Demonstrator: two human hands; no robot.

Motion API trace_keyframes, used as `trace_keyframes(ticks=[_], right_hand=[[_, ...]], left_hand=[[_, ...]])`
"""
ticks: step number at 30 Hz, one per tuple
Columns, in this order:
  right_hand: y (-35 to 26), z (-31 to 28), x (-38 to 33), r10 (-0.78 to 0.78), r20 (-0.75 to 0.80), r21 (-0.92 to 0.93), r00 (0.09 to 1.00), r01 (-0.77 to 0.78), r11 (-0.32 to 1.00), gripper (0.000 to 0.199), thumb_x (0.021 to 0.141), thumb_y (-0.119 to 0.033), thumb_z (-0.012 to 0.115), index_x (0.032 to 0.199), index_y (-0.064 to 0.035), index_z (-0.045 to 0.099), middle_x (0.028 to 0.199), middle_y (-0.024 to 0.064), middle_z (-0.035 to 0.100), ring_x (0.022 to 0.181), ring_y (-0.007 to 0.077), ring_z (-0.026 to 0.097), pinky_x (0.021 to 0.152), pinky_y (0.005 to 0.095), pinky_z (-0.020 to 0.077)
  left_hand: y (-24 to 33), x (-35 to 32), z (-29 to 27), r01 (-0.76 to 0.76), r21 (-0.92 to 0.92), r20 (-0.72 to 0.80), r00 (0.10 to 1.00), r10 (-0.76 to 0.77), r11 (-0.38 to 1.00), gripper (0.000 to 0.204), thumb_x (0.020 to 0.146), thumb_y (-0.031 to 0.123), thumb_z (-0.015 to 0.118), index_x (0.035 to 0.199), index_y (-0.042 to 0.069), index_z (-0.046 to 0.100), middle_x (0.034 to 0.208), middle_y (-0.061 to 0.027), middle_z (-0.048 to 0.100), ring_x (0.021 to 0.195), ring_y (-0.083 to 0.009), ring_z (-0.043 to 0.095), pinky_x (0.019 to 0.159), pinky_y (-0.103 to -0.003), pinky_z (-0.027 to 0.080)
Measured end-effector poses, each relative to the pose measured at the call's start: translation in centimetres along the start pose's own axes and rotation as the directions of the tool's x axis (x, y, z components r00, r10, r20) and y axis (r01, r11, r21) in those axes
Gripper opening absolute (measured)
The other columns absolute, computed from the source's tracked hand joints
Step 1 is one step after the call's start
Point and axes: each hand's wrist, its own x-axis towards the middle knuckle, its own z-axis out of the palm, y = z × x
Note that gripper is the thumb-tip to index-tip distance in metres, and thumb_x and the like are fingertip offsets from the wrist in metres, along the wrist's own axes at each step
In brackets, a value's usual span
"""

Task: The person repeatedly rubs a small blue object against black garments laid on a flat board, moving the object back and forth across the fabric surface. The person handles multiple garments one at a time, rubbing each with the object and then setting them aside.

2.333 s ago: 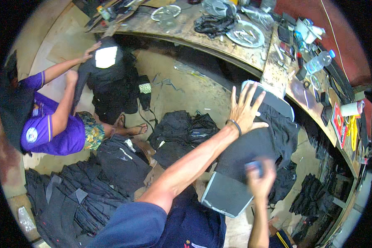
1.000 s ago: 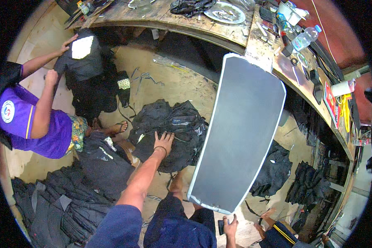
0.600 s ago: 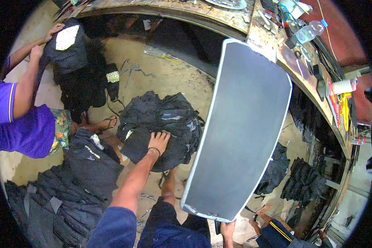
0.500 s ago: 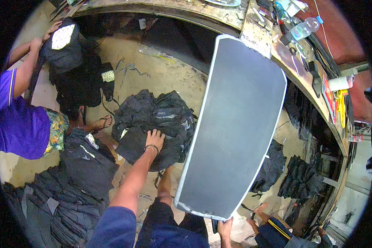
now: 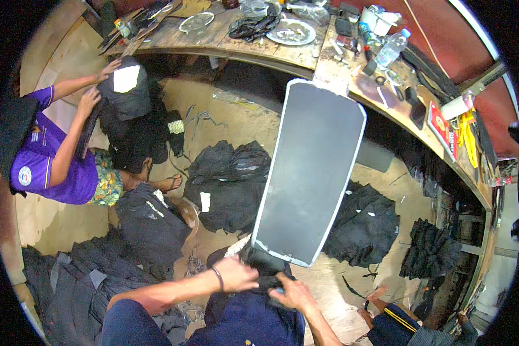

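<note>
No longer rests the left hand (image 5: 237, 274) on the dark clothes pile (image 5: 228, 184), as a second ago, but brings it to a black cloth (image 5: 266, 269) before the navy shirt (image 5: 248, 320). Has this cloth between both hands, at the near end of a grey board (image 5: 311, 173). Bends the left fingers loosely there; holds the right hand (image 5: 294, 293) half open at the other side. Cannot tell grip from touch through the blur.

Padded board (image 5: 311, 167): smooth matt face. Black garment (image 5: 266, 263) at its near end: matt cloth. Workbench (image 5: 230, 43): rough, stained wood. Bottle (image 5: 392, 50): clear glossy plastic. Garment pile (image 5: 228, 187): matt crumpled cloth.
</note>
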Motion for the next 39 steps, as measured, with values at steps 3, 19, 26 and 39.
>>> trace_keyframes(ticks=[3, 19, 26, 39], right_hand=[[1.8, -4.2, -2.4, 0.225, -0.237, 0.095, 0.945, -0.208, 0.973, 0.060, 0.090, -0.058, 0.078, 0.129, -0.0131, 0.073, 0.095, 0.0207, 0.079, 0.095, 0.0441, 0.078, 0.082, 0.0547, 0.0604], [-7.2, -14.3, 3.2, 0.404, -0.676, 0.593, 0.616, 0.129, 0.795, 0.103, 0.095, -0.034, 0.085, 0.170, 0.0038, 0.024, 0.152, 0.0345, 0.059, 0.137, 0.0399, 0.063, 0.115, 0.0472, 0.0500], [-6.8, -21.9, 11.6, 0.345, -0.879, 0.438, 0.329, 0.273, 0.857, 0.091, 0.093, -0.038, 0.084, 0.162, 0.0055, 0.042, 0.135, 0.0364, 0.070, 0.128, 0.0440, 0.069, 0.111, 0.0466, 0.0521], [-5.7, -22.6, 12.4, 0.298, -0.899, 0.401, 0.320, 0.330, 0.854, 0.083, 0.092, -0.036, 0.087, 0.152, 0.0068, 0.048, 0.149, 0.0342, 0.057, 0.136, 0.0467, 0.060, 0.104, 0.0487, 0.0560]], left_hand=[[-4.4, 2.2, -3.7, 0.154, 0.098, -0.419, 0.902, -0.100, 0.983, 0.055, 0.093, 0.061, 0.077, 0.068, 0.017, 0.056, 0.061, -0.0013, 0.059, 0.055, -0.0227, 0.062, 0.058, -0.037, 0.045], [-6.4, 22.5, -11.9, 0.026, 0.140, -0.242, 0.970, 0.009, 0.990, 0.089, 0.105, 0.060, 0.053, 0.171, 0.005, 0.032, 0.181, -0.0135, 0.027, 0.168, -0.0303, 0.023, 0.134, -0.064, 0.014], [-18.2, 37.5, -18.6, -0.032, 0.235, -0.507, 0.849, 0.150, 0.971, 0.094, 0.096, 0.075, 0.061, 0.166, 0.014, 0.044, 0.180, -0.0141, 0.027, 0.167, -0.0314, 0.023, 0.129, -0.072, 0.018], [-12.7, 38.1, -25.9, 0.206, 0.824, -0.187, 0.978, -0.091, 0.527, 0.058, 0.102, 0.057, 0.060, 0.132, 0.010, 0.074, 0.137, 0.0004, 0.070, 0.138, -0.0204, 0.054, 0.128, -0.077, 0.008]])
